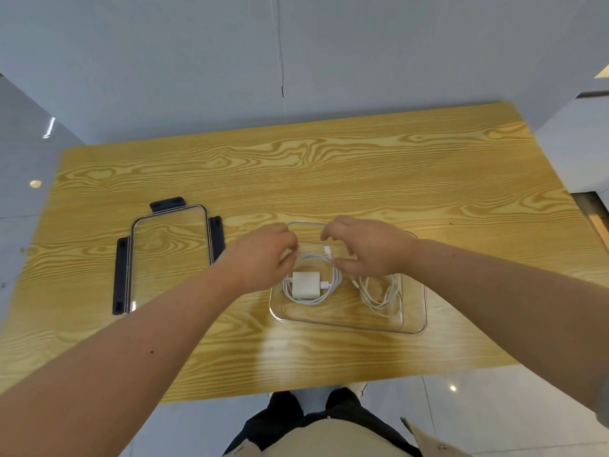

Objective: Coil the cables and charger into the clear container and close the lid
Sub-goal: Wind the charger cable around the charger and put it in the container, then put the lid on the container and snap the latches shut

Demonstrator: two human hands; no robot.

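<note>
The clear container (346,325) lies on the wooden table just in front of me. Inside it on the left, a white charger (306,285) sits within a coiled white cable (336,278). A second white cable (382,293) is bundled in the container's right half. My left hand (263,255) hovers over the container's left side, its fingertips pinched on the coil's far loop. My right hand (369,245) is over the middle of the container with curled, parted fingers. Its thumb is beside the coil, and a cable plug (328,250) lies between its thumb and index finger.
The container's clear lid (168,255) with dark clips on its edges lies flat on the table to the left, apart from the container. The wooden table (329,166) stretches far behind the container. Its near edge is close to my legs.
</note>
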